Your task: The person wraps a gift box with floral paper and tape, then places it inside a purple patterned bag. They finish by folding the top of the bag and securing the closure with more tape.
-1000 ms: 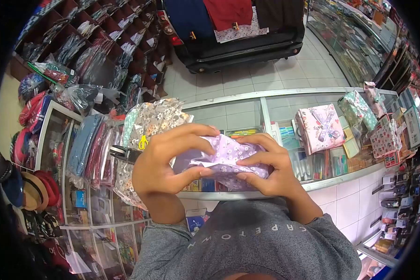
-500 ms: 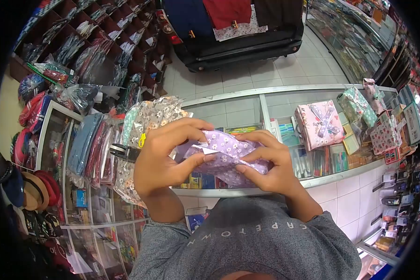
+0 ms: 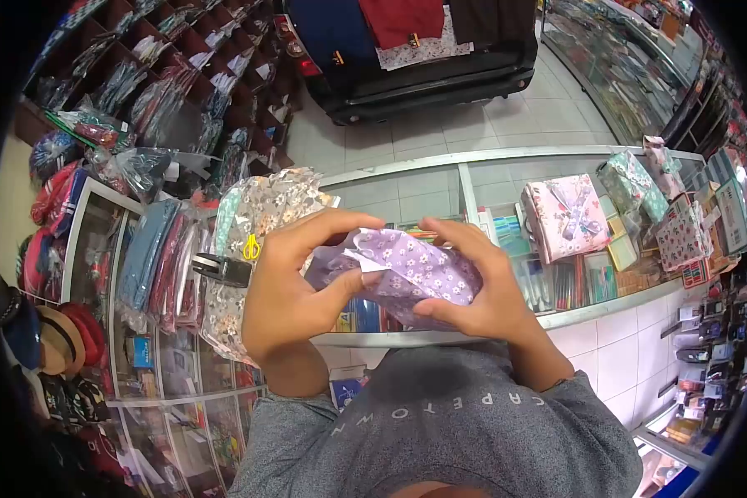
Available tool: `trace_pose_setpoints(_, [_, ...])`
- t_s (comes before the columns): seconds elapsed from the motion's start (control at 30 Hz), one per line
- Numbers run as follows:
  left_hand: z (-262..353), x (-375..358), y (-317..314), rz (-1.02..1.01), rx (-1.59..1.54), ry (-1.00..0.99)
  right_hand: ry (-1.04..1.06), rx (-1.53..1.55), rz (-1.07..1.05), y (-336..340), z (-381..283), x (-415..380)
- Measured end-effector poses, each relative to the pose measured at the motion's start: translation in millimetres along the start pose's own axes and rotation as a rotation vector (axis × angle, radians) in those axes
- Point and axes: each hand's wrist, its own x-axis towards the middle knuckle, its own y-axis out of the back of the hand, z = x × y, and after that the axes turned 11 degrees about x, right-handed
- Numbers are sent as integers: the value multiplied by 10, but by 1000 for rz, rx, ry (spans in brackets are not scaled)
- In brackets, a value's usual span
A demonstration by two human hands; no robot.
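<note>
A purple parcel in white-flowered gift wrap (image 3: 427,270) is held above the glass counter, between my two hands. My left hand (image 3: 295,286) grips its left end, the thumb pressing near a folded flap whose white underside shows. Around the right end curves my right hand (image 3: 485,286), thumb on the near side and fingers on the far side. What the paper encloses is hidden. Left of my left hand, yellow-handled scissors (image 3: 251,246) and a black tape dispenser (image 3: 222,268) lie by floral wrapping sheets (image 3: 282,203).
On the counter's right stand a pink wrapped gift with a ribbon bow (image 3: 567,217) and a green wrapped gift (image 3: 637,184). Folded clothes in plastic (image 3: 162,266) are stacked at left. The counter's metal edge (image 3: 373,339) runs close to my body.
My right fingers have loosened and spread from the pinched upper edge to around the parcel's right end. More of its flowered face shows. The left hand stays at the flap.
</note>
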Motion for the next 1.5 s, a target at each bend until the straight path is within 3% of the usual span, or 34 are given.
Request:
trace_pose_setpoints(0.07, [14, 4, -6, -6, -21, 10, -9, -49, -95, 35, -20, 11])
trace_pose_setpoints(0.27, [-68, 17, -109, 35, -145, -29, 14, -26, -64, 25, 36, -10])
trace_pose_setpoints(0.37, [6, 8, -159, 97, -86, 69, 28, -9, -36, -7, 59, -13])
trace_pose_setpoints(0.5, [-36, 12, -226, 196, -61, -22, 57, -13, -1, -37, 82, -9])
trace_pose_setpoints(0.63, [-76, 16, -264, 262, -19, -126, -59, -11, 18, -29, 13, -21])
trace_pose_setpoints(0.87, [-33, 14, -212, 236, -27, -147, -13, -65, -66, 18, -37, -13])
trace_pose_setpoints(1.07, [454, 66, 89, 30, 459, -317, 32, -66, -50, -41, -52, 9])
trace_pose_setpoints(1.13, [649, 54, 104, -90, 787, -422, 86, -166, -105, -48, -84, 43])
trace_pose_setpoints(1.27, [605, -23, -85, -191, 1066, -362, 132, -291, -204, -62, -267, 108])
trace_pose_setpoints(1.43, [437, 96, 9, -430, 1101, -437, 149, -325, -269, -48, -359, 140])
trace_pose_setpoints(1.5, [369, 127, 41, -473, 940, -489, -9, -270, -307, -43, -385, 135])
